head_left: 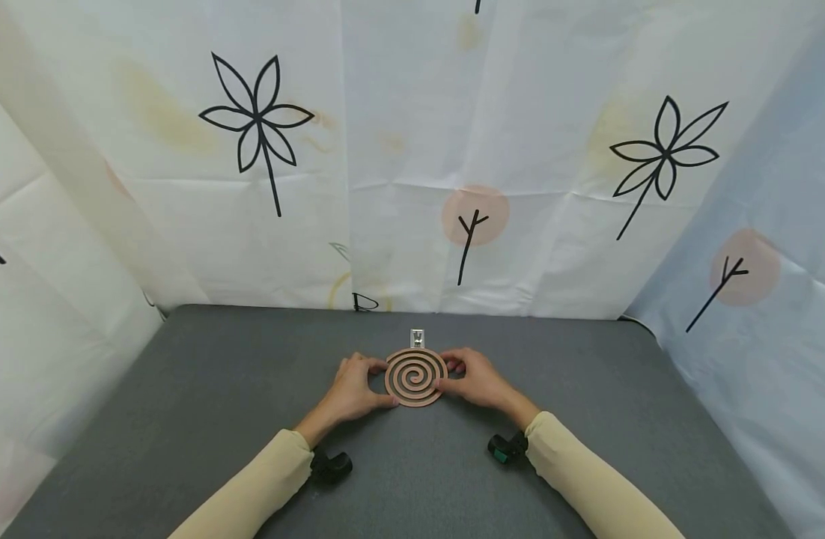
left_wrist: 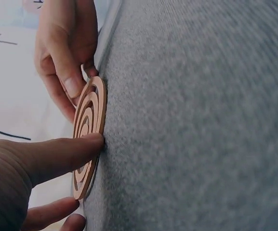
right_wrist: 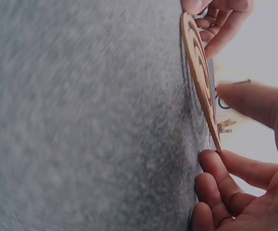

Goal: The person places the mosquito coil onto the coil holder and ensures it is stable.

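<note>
A flat brown mosquito coil (head_left: 415,378), cut in a spiral, is held between the two hands just over the grey tabletop. My left hand (head_left: 354,391) grips its left rim, thumb at the near edge and a finger at the far edge. On the opposite side my right hand (head_left: 478,380) holds the rim, its thumb over the face and fingers at the far right edge. In the right wrist view the coil (right_wrist: 200,72) appears edge-on and tilted, with fingertips (right_wrist: 211,161) at its lower end. Just beyond the coil lies a small metal stand (head_left: 418,338).
The grey table (head_left: 251,359) stretches out around the hands. Printed white curtains (head_left: 399,150) hang behind its far edge and along both sides. Dark wrist-worn devices (head_left: 333,467) sit below each wrist.
</note>
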Motion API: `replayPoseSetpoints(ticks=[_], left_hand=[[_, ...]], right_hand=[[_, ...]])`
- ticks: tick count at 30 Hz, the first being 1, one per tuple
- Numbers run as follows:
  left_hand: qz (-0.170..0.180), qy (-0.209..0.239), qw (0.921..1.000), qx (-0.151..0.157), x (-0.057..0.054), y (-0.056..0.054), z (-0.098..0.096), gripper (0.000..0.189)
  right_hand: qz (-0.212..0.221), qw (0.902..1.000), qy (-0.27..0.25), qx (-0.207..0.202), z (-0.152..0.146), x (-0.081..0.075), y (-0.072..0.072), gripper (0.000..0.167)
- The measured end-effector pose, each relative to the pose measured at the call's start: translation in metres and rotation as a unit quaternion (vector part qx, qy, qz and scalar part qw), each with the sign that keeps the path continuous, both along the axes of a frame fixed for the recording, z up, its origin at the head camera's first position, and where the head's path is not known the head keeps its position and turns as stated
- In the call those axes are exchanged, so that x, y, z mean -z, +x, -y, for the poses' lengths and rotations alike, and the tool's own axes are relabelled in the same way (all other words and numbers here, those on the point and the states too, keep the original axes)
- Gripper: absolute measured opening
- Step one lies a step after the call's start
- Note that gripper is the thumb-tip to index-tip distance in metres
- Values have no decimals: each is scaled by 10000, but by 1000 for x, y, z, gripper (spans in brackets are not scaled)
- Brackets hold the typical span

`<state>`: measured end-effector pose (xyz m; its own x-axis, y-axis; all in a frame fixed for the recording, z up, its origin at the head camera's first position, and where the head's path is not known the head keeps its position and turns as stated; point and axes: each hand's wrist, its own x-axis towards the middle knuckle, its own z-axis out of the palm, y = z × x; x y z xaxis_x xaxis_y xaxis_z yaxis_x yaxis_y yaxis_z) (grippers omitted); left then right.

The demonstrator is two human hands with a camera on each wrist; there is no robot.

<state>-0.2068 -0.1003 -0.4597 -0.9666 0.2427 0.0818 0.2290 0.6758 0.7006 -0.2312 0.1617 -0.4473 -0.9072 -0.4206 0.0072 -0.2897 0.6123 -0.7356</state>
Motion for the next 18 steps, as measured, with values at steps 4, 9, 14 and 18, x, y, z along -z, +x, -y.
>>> replayPoseSetpoints(ticks=[4,9,14,18], left_hand=[[201,223,9995,-3,0,0,-1,59],[344,579,9977,-44,0,0,-2,59],[277,1262,9913,-268,-2,-4,-5,43],[349,1824,9813,-497,-7,-7,-7,37]], right_hand=[[201,9993,-247,171,2,-1,1,40],[317,9977,-473,354,5,-3,3,38],[471,9935,-840,608,10,-5,4,39],[634,9868,-1177,909,14,-10,3,39]])
